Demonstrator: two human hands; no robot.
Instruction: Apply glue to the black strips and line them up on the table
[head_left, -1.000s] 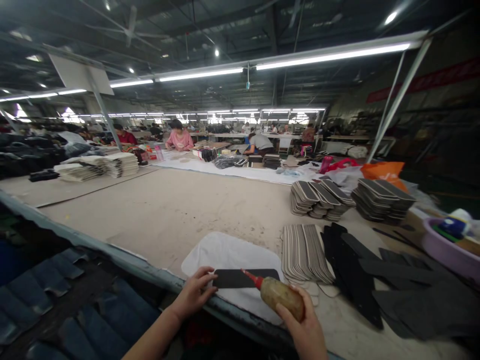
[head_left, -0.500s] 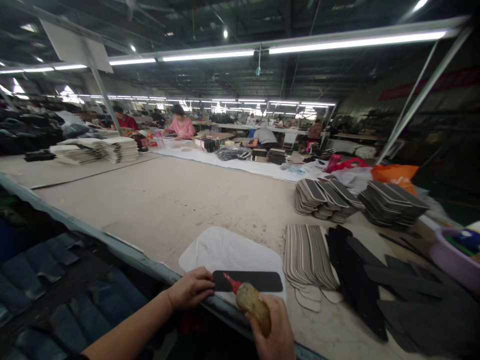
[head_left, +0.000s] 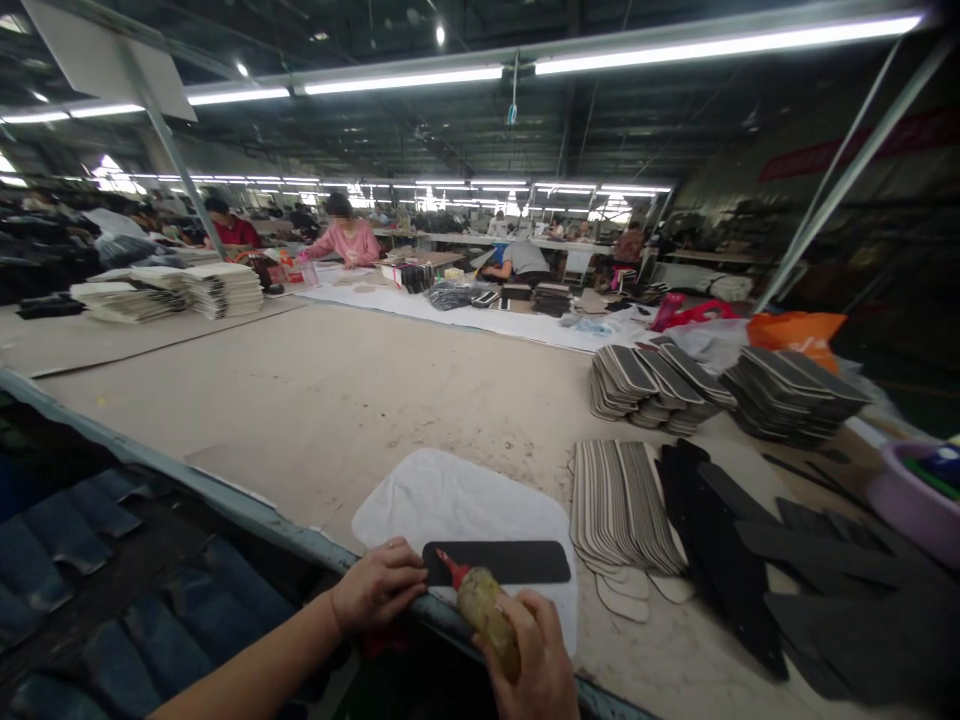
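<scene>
At the near edge of the beige table (head_left: 300, 390), a black strip (head_left: 517, 562) lies lengthwise on a white sheet (head_left: 442, 495), its long sides running roughly left to right. The right hand (head_left: 529, 640) has its fingers wrapped round a squeeze bottle (head_left: 487, 615), tilted so that its red nozzle (head_left: 451, 570) points at the left part of the strip; whether the tip touches cannot be told. The left hand (head_left: 382, 585) is at the strip's left end, fingers bent together, and whether they pinch the strip cannot be made out. Both forearms come in over the table's blue-grey front edge (head_left: 247, 515), below which blue pieces (head_left: 135, 650) lie on the left.

Leftward and beyond the sheet, a broad stretch of tabletop gives wide room, running to pale stacks (head_left: 157, 290) at the far left. The right side is tighter: a fanned row of light-edged pieces (head_left: 619, 505) stands just beside the sheet's right edge, with dark pieces (head_left: 720, 550) close against it. Behind that row are dark-topped stacks (head_left: 660, 385), and a purple basin (head_left: 911, 500) sits at the far right. Across the table, well apart from the hands, a person in pink (head_left: 352, 242) leans over a work surface.
</scene>
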